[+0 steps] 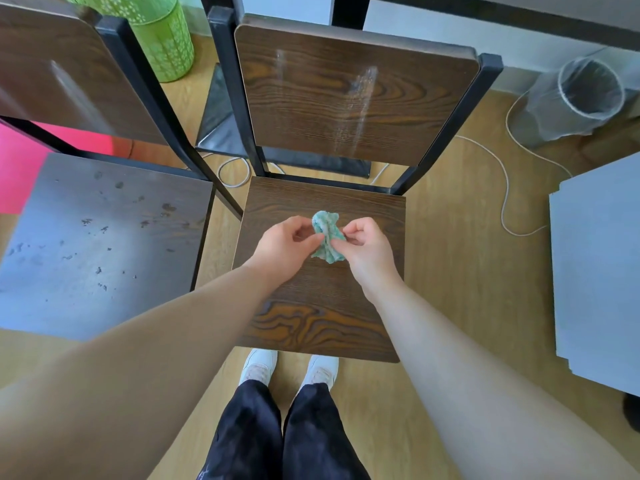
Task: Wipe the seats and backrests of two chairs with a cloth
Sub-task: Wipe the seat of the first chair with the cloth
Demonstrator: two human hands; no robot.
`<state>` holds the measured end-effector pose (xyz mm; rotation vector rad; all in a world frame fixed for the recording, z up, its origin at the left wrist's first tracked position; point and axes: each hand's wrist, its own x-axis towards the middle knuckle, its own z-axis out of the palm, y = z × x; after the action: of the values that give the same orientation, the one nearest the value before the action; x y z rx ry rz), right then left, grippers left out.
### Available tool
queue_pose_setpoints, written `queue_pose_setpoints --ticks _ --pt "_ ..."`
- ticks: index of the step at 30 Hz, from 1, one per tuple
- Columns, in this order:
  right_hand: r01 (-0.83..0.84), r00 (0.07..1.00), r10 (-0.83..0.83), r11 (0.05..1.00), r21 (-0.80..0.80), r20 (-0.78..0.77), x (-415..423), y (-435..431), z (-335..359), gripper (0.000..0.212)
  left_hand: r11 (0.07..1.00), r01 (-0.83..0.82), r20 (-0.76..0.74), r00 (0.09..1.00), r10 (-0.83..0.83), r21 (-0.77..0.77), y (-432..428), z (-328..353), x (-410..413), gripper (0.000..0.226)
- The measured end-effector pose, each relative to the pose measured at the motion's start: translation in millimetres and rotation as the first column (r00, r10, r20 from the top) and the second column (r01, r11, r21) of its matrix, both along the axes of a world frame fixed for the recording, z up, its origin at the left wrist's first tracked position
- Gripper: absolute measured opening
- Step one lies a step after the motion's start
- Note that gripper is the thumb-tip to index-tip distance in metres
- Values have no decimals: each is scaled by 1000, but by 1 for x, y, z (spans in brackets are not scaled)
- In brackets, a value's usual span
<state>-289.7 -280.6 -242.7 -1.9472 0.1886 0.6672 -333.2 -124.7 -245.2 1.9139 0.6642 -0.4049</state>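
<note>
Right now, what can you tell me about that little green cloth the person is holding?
The cloth is small, teal-green with paler patches, and looks like soft, nubbly fabric. It is crumpled into a bunch, not spread flat. Both hands pinch it: the left hand from one side, the right hand from the other. It is held over the middle of the wood-grain chair seat; whether its lower edge touches the seat cannot be told.

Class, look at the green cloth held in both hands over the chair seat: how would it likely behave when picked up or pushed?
The cloth looks floppy: it is bunched into folds between the left hand and right hand. Probably light, since fingertips alone hold it. Pushed, it would likely crumple rather than slide.
</note>
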Motion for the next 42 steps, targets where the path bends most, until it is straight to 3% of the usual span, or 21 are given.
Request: queue_pose_setpoints --ticks 5,11,21,37,42 --pt "-57 998 58 998 -23 14 -3 -1 -6 15 999 -37 -60 998 36 -12 4 -10 -1 8" --pt "-13 1000 13 1000 -23 3 3 -4 -8 11 994 -67 -95 994 58 -84 9 -11 -1 4" --pt "-34 999 35 999 -40 13 19 -9 -5 19 991 38 -75 997 -29 126 17 -13 -2 4" --pt "-214 977 211 971 -109 -41 28 -14 3 18 991 37 -80 996 -27 126 22 -28 -12 22" --pt "-276 959 267 955 -105 -89 24 -13 2 18 981 136 -9 991 -136 135 21 -26 -16 37"
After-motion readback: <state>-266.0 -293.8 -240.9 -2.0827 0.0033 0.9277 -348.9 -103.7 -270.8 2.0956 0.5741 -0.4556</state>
